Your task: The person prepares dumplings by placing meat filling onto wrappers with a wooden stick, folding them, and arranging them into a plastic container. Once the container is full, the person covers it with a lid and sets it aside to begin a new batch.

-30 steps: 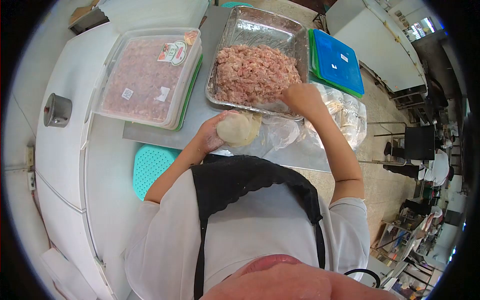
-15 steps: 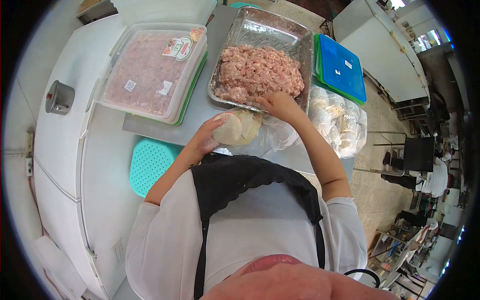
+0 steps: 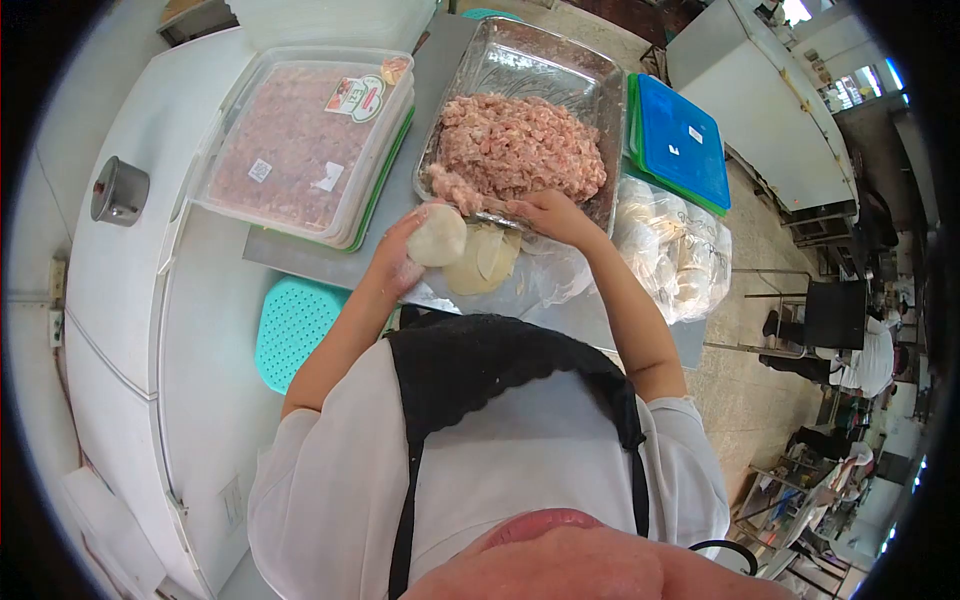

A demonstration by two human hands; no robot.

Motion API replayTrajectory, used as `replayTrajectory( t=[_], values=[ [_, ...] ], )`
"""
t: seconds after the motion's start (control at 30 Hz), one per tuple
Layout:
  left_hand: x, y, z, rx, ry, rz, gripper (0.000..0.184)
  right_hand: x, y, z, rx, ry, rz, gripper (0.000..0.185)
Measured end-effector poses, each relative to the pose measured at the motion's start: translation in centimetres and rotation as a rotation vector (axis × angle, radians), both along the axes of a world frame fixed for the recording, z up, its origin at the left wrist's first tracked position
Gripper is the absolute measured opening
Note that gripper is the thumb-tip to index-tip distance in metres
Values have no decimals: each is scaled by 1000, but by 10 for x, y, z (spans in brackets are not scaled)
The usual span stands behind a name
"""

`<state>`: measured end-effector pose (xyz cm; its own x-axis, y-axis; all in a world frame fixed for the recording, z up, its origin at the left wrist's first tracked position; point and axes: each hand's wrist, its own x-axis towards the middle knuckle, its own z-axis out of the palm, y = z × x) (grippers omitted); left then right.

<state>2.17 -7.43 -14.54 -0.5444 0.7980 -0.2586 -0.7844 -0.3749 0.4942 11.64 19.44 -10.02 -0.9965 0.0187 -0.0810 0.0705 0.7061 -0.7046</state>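
A round pale dough wrapper (image 3: 437,237) lies in my left hand (image 3: 399,248), just off the near left corner of the metal tray (image 3: 535,50). Minced meat (image 3: 525,145) is heaped in the tray. My right hand (image 3: 552,216) is closed at the tray's near rim, fingers together around what looks like a thin tool, mostly hidden. A clump of meat (image 3: 453,190) sits at the tool's left end, above the wrapper. More wrappers (image 3: 482,262) are stacked on the metal table (image 3: 285,252) between my hands.
A lidded plastic box of meat (image 3: 290,150) is at the left. Blue and green lids (image 3: 682,140) and bagged wrappers (image 3: 672,250) are at the right. A metal pot (image 3: 121,192) stands on a white surface at far left. A turquoise stool (image 3: 297,330) is below. Other people are at far right.
My right hand has moved left along the tray's near side, and a clump of meat is now apart from the heap. My left hand has shifted left and slightly up with the wrapper.
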Motion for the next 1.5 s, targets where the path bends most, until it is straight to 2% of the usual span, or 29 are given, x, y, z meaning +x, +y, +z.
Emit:
replayTrajectory(
  t=[0.03,0.07,0.13,0.23,0.3,0.33,0.37,0.43,0.5,0.53,0.6,0.63,0.7,0.73,0.8,0.83,0.9,1.07,1.13,1.17,1.2,1.23,1.27,1.3,1.33,1.37,1.43,1.47,1.5],
  values=[
    [-4,6,2,2,3,-8,40,6,4,2,-166,-74,-51,36],
    [-7,14,17,-42,-21,72,39,13,5,9,-165,-69,-62,36],
    [-14,33,37,-83,-43,141,38,24,3,33,-388,-114,-234,45],
    [-27,74,58,8,-8,145,39,28,0,53,-562,-38,-324,41],
    [-29,103,78,124,-69,166,40,26,1,46,-633,-74,-368,38],
    [-27,112,91,261,-31,159,46,24,-8,44,-467,30,-371,39],
    [-27,116,104,262,-30,146,46,24,-13,40,-299,130,-372,41],
    [-27,122,120,116,-221,214,58,30,-3,28,-240,147,-394,38],
    [-41,128,79,107,-193,205,63,42,11,48,266,186,-234,31],
    [-47,131,65,94,-164,203,68,46,7,65,266,189,-242,31],
    [-43,134,69,89,-109,234,69,57,-8,96,557,-9,-332,25],
    [-40,135,72,88,-56,272,70,57,-11,90,556,-9,-341,25],
    [-25,132,105,62,-70,237,71,54,-16,75,440,305,-291,22],
    [-20,131,115,34,-86,212,72,56,-13,76,439,304,-296,22],
    [-25,132,104,-25,-93,212,71,53,-7,92,564,69,-260,23],
    [-31,133,98,-83,-100,218,71,55,-7,102,570,74,-252,23],
    [-40,136,87,-31,-105,191,68,64,-28,130,615,96,-295,24],
    [-35,138,108,49,-105,232,59,57,-3,88,404,298,-241,26],
    [-48,132,93,219,35,87,53,61,15,87,310,368,-196,28],
    [-42,128,102,221,41,93,53,66,19,87,110,349,-306,30],
    [-27,119,116,106,283,34,51,70,22,87,-92,323,-416,33],
    [-17,115,127,-12,522,-28,51,72,25,90,-93,325,-415,33],
    [-17,115,132,-13,524,-29,51,75,27,96,-172,189,-384,36],
    [-18,113,135,-116,782,-60,61,77,29,102,-249,51,-350,38],
    [-18,112,136,-223,1036,-89,71,80,30,108,-250,50,-347,38],
    [-20,115,133,-226,1033,-85,71,83,30,113,-264,36,-307,38],
    [-27,122,126,-240,1762,147,63,86,28,118,-281,19,-258,39],
    [-24,120,134,-248,1761,150,63,87,27,120,-246,-20,-245,38],
    [-18,116,150,-364,1605,-66,58,87,26,119,-212,-58,-232,38]
  ],
)
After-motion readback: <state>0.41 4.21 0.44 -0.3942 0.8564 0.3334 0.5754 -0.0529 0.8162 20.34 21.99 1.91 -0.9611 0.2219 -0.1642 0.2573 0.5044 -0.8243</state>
